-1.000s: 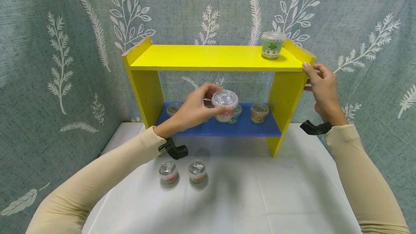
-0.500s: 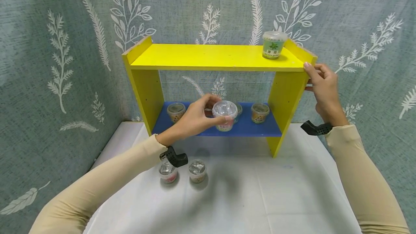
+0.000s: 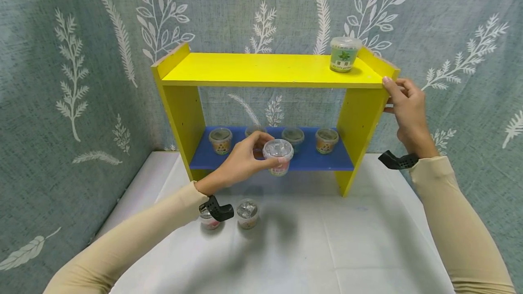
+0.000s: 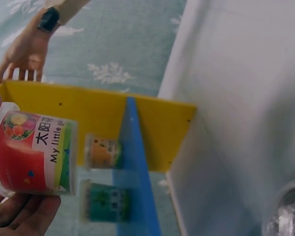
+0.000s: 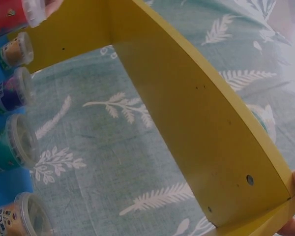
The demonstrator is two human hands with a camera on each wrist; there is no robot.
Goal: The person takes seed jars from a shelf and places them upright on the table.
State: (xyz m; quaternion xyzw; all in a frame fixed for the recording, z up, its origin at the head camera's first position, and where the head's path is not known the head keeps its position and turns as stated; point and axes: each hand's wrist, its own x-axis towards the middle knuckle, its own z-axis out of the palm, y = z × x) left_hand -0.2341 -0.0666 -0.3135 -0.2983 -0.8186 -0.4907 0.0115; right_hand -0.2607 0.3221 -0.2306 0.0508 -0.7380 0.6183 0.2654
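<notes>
My left hand (image 3: 243, 160) holds a small lidded plastic cup (image 3: 278, 160) between thumb and fingers, in front of the blue lower shelf (image 3: 316, 163). In the left wrist view this cup (image 4: 29, 157) has a red label with a flower picture and "My little" printed on it. My right hand (image 3: 410, 110) grips the upper right side of the yellow shelf unit (image 3: 253, 71), thumb at the front edge. Several similar cups stand in a row on the blue shelf, among them an orange-labelled cup (image 3: 220, 142) at the left end and another orange-labelled cup (image 3: 326, 142) at the right.
A green-labelled cup (image 3: 344, 56) stands on the yellow top board's right end. Two more cups are on the white table, one (image 3: 247, 214) in full sight, the other (image 3: 210, 221) partly behind the left wrist camera. A leaf-patterned cloth (image 3: 102, 58) hangs behind.
My left hand has lowered the red-labelled cup from before the blue shelf's cups to its front edge, uncovering more of the row behind. My right hand keeps its grip on the unit.
</notes>
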